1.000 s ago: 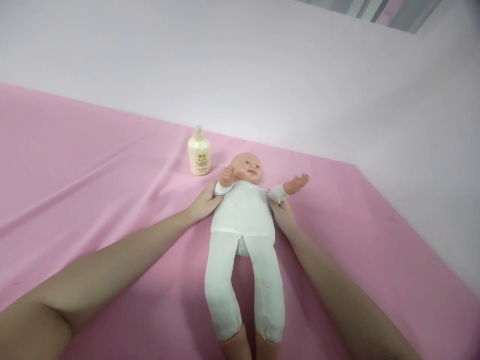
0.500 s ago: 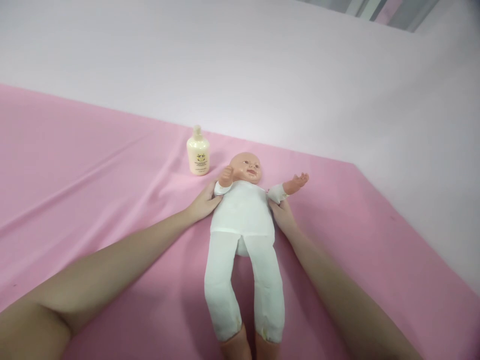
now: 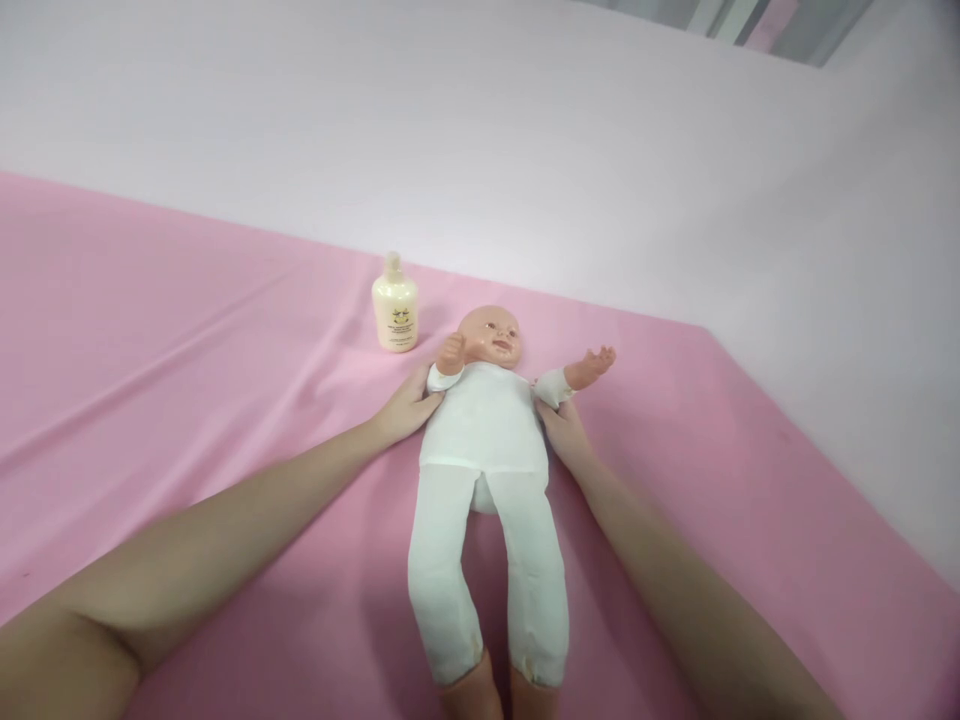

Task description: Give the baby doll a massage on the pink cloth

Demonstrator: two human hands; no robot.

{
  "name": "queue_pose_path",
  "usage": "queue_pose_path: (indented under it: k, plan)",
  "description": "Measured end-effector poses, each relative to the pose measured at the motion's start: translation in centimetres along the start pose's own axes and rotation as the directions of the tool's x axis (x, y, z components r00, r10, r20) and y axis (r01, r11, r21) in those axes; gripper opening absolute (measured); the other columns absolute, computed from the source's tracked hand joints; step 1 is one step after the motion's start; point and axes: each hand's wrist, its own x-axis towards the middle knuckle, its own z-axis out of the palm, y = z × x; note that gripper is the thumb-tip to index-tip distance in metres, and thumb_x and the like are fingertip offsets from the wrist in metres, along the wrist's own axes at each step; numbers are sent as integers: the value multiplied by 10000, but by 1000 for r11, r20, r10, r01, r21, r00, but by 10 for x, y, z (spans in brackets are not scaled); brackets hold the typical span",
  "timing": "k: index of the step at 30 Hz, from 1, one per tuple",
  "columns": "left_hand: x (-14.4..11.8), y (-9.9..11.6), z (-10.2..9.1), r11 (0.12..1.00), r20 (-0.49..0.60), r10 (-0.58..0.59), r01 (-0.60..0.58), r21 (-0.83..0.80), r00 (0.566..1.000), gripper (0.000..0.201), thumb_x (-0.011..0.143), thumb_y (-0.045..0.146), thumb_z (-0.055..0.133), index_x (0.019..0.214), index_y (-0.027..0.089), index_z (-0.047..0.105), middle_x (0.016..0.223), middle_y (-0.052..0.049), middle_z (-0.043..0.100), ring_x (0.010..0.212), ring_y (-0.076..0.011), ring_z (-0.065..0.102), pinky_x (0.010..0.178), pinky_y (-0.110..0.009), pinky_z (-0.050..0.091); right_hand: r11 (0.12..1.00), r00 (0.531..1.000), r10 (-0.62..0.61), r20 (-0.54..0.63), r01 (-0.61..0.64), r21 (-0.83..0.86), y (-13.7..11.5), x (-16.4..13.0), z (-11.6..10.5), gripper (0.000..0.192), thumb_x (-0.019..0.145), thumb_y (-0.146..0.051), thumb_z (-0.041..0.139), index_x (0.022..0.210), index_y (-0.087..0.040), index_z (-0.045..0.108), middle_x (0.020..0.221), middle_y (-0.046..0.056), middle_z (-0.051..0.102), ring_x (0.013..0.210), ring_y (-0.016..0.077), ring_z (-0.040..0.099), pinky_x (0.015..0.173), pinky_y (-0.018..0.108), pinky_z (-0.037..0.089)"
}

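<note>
A baby doll (image 3: 486, 440) in a white cloth suit lies on its back on the pink sheet (image 3: 187, 380), head away from me, legs toward me. My left hand (image 3: 407, 405) is tucked against the doll's side under its raised arm. My right hand (image 3: 564, 432) presses the other side of the torso, just below the doll's outstretched arm. Both hands grip the doll's upper body from the two sides.
A small cream lotion bottle (image 3: 395, 305) stands upright on the sheet just left of the doll's head. A pale wall runs behind the sheet and along its right edge. The sheet has folds on the left.
</note>
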Motion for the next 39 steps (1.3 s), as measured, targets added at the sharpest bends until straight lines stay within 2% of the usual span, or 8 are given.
queue_pose_path:
  k: [3,7,12,19,25,29,35,39]
  plan:
    - [0,0,0,1000,11,-4,5,-8,1000,583,1004,415,629,1524,190,490,1551,-134,598,1426,-363,577,1207,-537,477,999,997,43,57,-45,26,-1,1,-1,501,901,-624,656,1168,-203,714,1192,114,765,1171,349,674,1119,537,505]
    - [0,0,0,1000,8,-3,3,-18,1000,577,1004,418,631,1517,190,498,1541,-134,606,1411,-360,588,1196,-529,488,997,997,62,46,-64,39,1,3,-2,472,886,-611,671,1147,-219,714,1192,100,761,1230,360,648,1135,512,489]
    - [0,-3,0,1000,9,-14,14,-21,1000,595,996,417,643,1526,197,490,1522,-138,621,1384,-358,609,1187,-549,490,998,997,57,42,-57,-2,-1,2,-2,476,915,-593,638,1189,-208,699,1240,108,750,1187,329,653,1134,537,488]
    - [0,-5,1,1000,-6,10,-11,-24,1000,581,997,411,643,1525,217,497,1532,-129,617,1404,-358,594,1204,-543,473,999,999,48,14,-47,-22,-4,-1,-1,441,927,-555,636,1181,-200,700,1239,126,765,1209,360,659,1109,491,501]
    - [0,-5,1,999,3,-26,26,-20,1000,574,999,415,635,1516,207,497,1495,-133,634,1337,-357,635,1150,-533,515,999,998,48,41,-48,-3,-4,-1,-1,454,922,-577,644,1165,-199,712,1222,128,768,1194,369,669,1097,528,508]
    - [0,-5,1,999,-2,-25,25,-29,1000,626,985,408,642,1547,201,458,1538,-144,603,1382,-361,606,1177,-543,493,998,997,59,43,-59,2,-7,-2,-1,494,911,-590,640,1194,-191,706,1232,131,764,1187,350,665,1130,561,490]
    - [0,-2,2,999,-13,-39,38,-25,999,605,982,407,631,1524,193,468,1539,-151,597,1400,-363,589,1202,-552,467,998,997,62,36,-62,8,-7,-1,-1,458,905,-587,653,1157,-211,723,1186,99,781,1193,351,665,1090,485,511]
    - [0,-4,1,1000,-19,-10,10,-26,1000,607,978,400,639,1526,199,470,1542,-141,599,1418,-354,577,1214,-541,460,998,997,62,53,-63,11,-3,0,-1,460,898,-584,643,1172,-221,714,1205,93,765,1201,331,662,1121,529,499]
